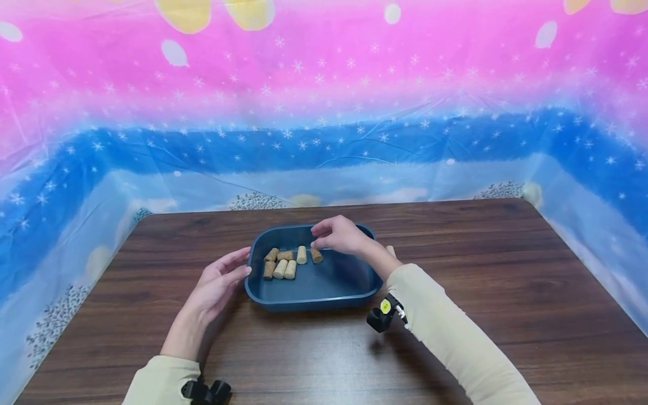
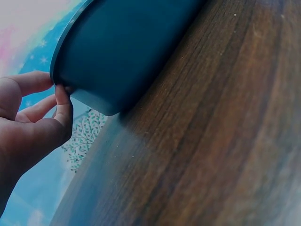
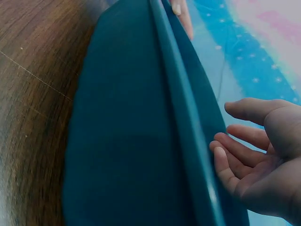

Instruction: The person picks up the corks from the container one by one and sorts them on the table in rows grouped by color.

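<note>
A dark blue rectangular tray (image 1: 324, 287) with rounded corners sits on the table. Several corks lie in its left half, among them a pale upright cork (image 1: 301, 255) and a browner, tilted cork (image 1: 316, 256). My left hand (image 1: 217, 287) pinches the tray's left rim; in the left wrist view its thumb and fingers meet at the rim (image 2: 54, 61). Over the tray's far side hovers my right hand (image 1: 341, 235), near the tilted cork. Its fingers are loosely bent with nothing between them, as the right wrist view shows. The tray's inside is hidden in both wrist views.
Beyond the right forearm, a light cork-like piece (image 1: 390, 251) partly shows outside the tray. The brown wooden table (image 1: 481, 281) ends at a pink and blue patterned cloth (image 1: 324, 140) at the back and sides. Black wrist cameras ride on both sleeves.
</note>
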{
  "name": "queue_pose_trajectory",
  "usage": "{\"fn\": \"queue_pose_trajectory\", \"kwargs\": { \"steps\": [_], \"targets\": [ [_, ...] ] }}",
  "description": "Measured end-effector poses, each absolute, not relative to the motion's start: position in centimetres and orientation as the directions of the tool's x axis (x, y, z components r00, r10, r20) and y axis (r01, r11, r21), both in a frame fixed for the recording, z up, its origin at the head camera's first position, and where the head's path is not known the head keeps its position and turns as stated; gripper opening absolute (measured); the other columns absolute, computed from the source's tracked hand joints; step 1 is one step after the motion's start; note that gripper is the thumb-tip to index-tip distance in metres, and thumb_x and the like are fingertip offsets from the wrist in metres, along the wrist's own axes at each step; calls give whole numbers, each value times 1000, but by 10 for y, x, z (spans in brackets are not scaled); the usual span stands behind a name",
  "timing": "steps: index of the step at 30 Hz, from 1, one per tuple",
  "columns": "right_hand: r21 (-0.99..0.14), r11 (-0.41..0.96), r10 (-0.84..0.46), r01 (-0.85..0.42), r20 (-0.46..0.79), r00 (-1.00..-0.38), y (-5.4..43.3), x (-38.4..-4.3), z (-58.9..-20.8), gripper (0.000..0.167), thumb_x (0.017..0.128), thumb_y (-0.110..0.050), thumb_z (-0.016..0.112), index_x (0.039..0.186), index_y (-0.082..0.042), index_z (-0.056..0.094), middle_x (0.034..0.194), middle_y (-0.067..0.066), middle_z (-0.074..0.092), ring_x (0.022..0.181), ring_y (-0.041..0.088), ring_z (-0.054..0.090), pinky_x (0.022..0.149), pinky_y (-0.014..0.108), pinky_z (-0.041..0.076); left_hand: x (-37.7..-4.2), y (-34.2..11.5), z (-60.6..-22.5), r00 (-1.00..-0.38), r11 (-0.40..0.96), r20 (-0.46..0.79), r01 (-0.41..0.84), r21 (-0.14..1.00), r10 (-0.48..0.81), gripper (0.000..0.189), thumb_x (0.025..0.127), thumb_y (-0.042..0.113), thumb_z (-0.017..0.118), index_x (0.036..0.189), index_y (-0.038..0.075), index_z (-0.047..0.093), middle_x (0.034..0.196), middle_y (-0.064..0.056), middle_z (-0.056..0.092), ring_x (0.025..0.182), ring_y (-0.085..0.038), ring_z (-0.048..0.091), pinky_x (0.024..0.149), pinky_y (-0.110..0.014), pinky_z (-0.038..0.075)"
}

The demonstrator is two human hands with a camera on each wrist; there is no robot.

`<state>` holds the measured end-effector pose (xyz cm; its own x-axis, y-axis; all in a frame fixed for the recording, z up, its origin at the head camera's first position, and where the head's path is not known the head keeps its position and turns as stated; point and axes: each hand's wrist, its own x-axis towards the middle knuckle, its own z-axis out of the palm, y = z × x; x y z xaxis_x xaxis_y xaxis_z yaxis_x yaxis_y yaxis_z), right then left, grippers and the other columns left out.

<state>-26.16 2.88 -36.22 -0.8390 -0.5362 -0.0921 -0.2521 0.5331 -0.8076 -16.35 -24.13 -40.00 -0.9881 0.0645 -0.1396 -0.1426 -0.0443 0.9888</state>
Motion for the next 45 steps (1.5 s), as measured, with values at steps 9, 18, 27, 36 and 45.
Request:
{"fn": "queue_pose_trajectory", "kwargs": {
  "steps": [9,18,27,36,45],
  "targets": [
    [-783,559,-551,-274,-104,-828,17,-264,-372,42,89,-9,69,129,1,59,124,14,62,115,25,57,93,36,48,-165,-241,-402,-990,-49,-122,-125,991,66,55,96,1,54,146,-8,32,146,-24,35,113,-10,53,94,-18,42],
    [-756,592,-549,-281,-123,-827,5,-266,-376,42,87,-6,71,127,-1,61,124,12,63,117,25,56,90,34,49,-164,-242,-402,-990,-52,-117,-121,991,73,54,97,0,53,146,-8,32,146,-24,35,114,-10,52,95,-18,42],
    [-687,657,-553,-312,-158,-818,-9,-266,-380,42,86,-5,72,127,0,61,124,13,62,116,25,57,85,32,52,-164,-243,-401,-990,-46,-121,-125,991,78,54,97,2,53,146,-6,32,148,-23,34,116,-10,52,95,-18,42],
    [-622,683,-560,-382,-111,-821,-15,-266,-384,42,85,-6,73,125,0,63,121,13,64,114,24,58,91,33,49,-164,-241,-399,-987,-29,-138,-141,990,83,53,98,3,53,147,-5,33,148,-21,35,118,-14,50,100,-22,40],
    [-592,698,-560,-402,-102,-822,-19,-265,-387,41,84,-7,74,124,-1,64,120,12,65,113,24,58,94,35,48,-164,-242,-400,-988,-39,-134,-137,990,74,53,98,3,53,146,-6,33,147,-22,35,117,-12,51,99,-21,41]
  ]
}}
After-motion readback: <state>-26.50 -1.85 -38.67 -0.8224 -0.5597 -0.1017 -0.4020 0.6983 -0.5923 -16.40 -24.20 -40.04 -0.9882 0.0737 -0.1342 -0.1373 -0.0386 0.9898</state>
